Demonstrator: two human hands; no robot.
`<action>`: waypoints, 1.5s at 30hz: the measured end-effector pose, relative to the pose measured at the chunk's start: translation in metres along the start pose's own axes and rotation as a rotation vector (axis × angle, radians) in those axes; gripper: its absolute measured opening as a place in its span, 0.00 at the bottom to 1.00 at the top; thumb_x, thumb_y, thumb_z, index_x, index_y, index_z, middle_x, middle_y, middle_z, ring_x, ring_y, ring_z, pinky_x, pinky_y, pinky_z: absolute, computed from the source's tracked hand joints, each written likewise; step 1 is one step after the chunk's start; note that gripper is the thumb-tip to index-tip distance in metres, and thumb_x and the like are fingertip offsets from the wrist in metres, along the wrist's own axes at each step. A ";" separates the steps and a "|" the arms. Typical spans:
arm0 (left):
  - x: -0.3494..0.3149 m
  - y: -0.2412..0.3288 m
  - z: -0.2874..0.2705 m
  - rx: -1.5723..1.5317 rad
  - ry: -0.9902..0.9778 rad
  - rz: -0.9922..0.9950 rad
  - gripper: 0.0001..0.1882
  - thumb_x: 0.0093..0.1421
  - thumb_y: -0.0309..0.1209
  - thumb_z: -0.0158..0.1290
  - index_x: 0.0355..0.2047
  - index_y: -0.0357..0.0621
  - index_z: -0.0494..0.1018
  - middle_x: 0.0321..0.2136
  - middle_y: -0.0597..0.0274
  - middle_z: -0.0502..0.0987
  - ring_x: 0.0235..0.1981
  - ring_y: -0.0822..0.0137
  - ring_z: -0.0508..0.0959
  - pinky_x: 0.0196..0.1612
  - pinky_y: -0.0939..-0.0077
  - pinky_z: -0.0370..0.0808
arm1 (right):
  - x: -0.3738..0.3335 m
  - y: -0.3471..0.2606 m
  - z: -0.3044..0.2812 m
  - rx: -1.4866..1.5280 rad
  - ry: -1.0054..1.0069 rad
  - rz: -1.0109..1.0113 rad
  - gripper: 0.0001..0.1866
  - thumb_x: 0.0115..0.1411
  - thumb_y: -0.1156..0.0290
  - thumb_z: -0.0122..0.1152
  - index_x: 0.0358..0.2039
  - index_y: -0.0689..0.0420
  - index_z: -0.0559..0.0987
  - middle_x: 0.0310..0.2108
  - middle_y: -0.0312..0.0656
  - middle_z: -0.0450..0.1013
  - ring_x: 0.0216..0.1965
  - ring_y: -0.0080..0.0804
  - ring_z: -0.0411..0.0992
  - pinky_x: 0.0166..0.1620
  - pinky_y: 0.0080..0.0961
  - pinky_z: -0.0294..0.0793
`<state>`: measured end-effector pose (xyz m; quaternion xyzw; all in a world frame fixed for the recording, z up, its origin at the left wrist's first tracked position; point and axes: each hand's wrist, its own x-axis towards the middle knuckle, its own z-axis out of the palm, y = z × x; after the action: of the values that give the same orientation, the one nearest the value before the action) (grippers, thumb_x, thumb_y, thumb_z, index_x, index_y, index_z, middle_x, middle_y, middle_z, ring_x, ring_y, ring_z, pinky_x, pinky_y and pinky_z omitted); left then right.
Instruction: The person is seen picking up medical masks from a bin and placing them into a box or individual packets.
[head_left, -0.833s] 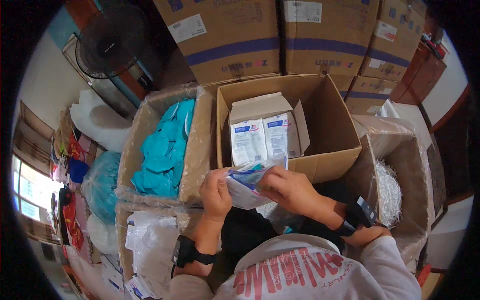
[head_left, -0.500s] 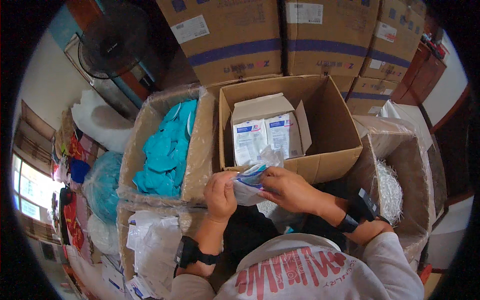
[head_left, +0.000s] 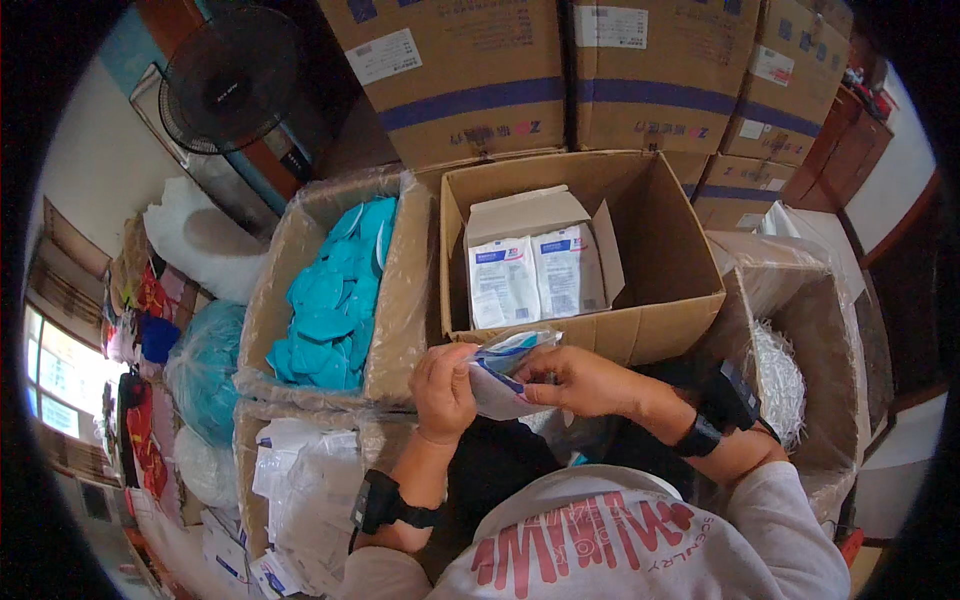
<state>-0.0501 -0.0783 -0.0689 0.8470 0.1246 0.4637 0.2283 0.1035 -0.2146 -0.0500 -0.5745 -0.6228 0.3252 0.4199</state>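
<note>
In front of the large carton, my left hand (head_left: 443, 392) pinches the left edge of a white and blue plastic packet (head_left: 493, 396). My right hand (head_left: 580, 382) has its fingers closed on the packet's right edge. The packet's mouth gapes upward between the hands, and something teal shows inside it. Just beyond stands an open cardboard box (head_left: 528, 215) inside the large carton (head_left: 630, 338). Two stacks of similar white and blue packets (head_left: 502, 280) fill that smaller box. My right fingertips are partly hidden by the packet.
Teal folded pieces (head_left: 325, 300) lie in a plastic-lined carton at left. Nearer, another carton holds white packets (head_left: 300, 480). White strips (head_left: 777, 390) fill part of the right carton. Tall sealed cartons (head_left: 470, 70) stand behind, with a fan (head_left: 230, 90) at far left.
The crumpled translucent white piece that stood up above the packet no longer sticks up there. The packet's mouth is wider, and my right hand has shifted slightly within the same area.
</note>
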 end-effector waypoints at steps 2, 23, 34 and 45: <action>-0.001 0.000 0.001 -0.001 -0.004 -0.018 0.08 0.59 0.28 0.42 0.33 0.38 0.70 0.27 0.51 0.74 0.29 0.51 0.74 0.32 0.65 0.70 | 0.001 -0.004 0.002 -0.290 0.120 -0.074 0.14 0.60 0.65 0.49 0.33 0.65 0.73 0.31 0.47 0.70 0.34 0.30 0.68 0.39 0.28 0.67; -0.003 -0.004 -0.012 -0.153 -0.095 0.168 0.05 0.57 0.27 0.44 0.31 0.42 0.70 0.28 0.56 0.76 0.27 0.55 0.75 0.31 0.67 0.71 | 0.017 -0.030 -0.042 -0.380 -0.177 0.186 0.15 0.56 0.59 0.53 0.36 0.58 0.75 0.29 0.50 0.73 0.31 0.47 0.72 0.35 0.36 0.70; -0.015 -0.006 -0.020 -0.089 -0.190 -0.017 0.06 0.56 0.26 0.45 0.31 0.40 0.71 0.29 0.53 0.75 0.29 0.52 0.74 0.33 0.67 0.71 | 0.032 -0.040 -0.023 -0.708 -0.304 0.015 0.13 0.57 0.59 0.51 0.28 0.56 0.74 0.27 0.48 0.73 0.31 0.48 0.72 0.33 0.39 0.70; -0.100 -0.110 -0.225 0.768 0.509 -0.300 0.10 0.60 0.29 0.42 0.32 0.34 0.70 0.30 0.46 0.72 0.32 0.50 0.71 0.36 0.62 0.68 | -0.019 0.027 -0.133 0.137 0.939 0.283 0.18 0.62 0.62 0.48 0.44 0.63 0.72 0.39 0.37 0.69 0.39 0.24 0.66 0.44 0.20 0.65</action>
<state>-0.2933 0.0356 -0.0918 0.7025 0.4592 0.5387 -0.0742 0.2346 -0.2402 -0.0190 -0.7090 -0.2595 0.1252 0.6437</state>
